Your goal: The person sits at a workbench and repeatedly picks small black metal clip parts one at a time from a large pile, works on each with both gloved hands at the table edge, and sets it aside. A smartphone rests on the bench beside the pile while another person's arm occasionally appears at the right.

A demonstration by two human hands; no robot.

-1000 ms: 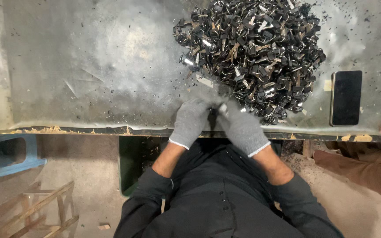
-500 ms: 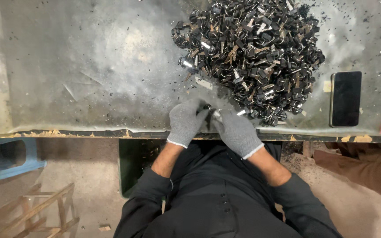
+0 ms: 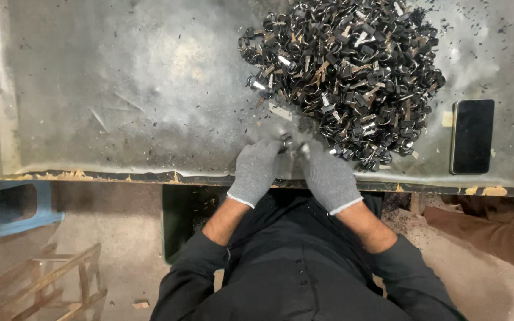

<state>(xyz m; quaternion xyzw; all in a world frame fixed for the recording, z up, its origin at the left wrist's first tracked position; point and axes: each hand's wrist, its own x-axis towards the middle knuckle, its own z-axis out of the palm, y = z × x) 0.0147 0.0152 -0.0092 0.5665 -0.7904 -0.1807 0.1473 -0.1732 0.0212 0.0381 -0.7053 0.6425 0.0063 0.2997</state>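
Head view: looking straight down on a worn grey metal surface point(image 3: 120, 89) and the person's two gloved hands at its near edge.
Landmark: a heap of small dark metal pieces point(image 3: 346, 77), bent clips or rings mixed with short strips, lying on the surface.
Left hand point(image 3: 256, 171): grey knit glove, just below the heap's near edge, fingers curled in toward the small piece.
Right hand point(image 3: 328, 175): grey knit glove, touching the heap's near edge, fingers closed on the same piece.
Small piece point(image 3: 290, 144): pinched between both hands at the heap's lower rim; blurred, exact shape unclear.
Handling: judged stiff, light singly, with sharp edges likely; the pieces tangle, so grasp one by its outer ends and lift it clear.
Phone point(image 3: 472, 135): dark, flat, right of the heap.
Debris: dark specks scattered around the heap.
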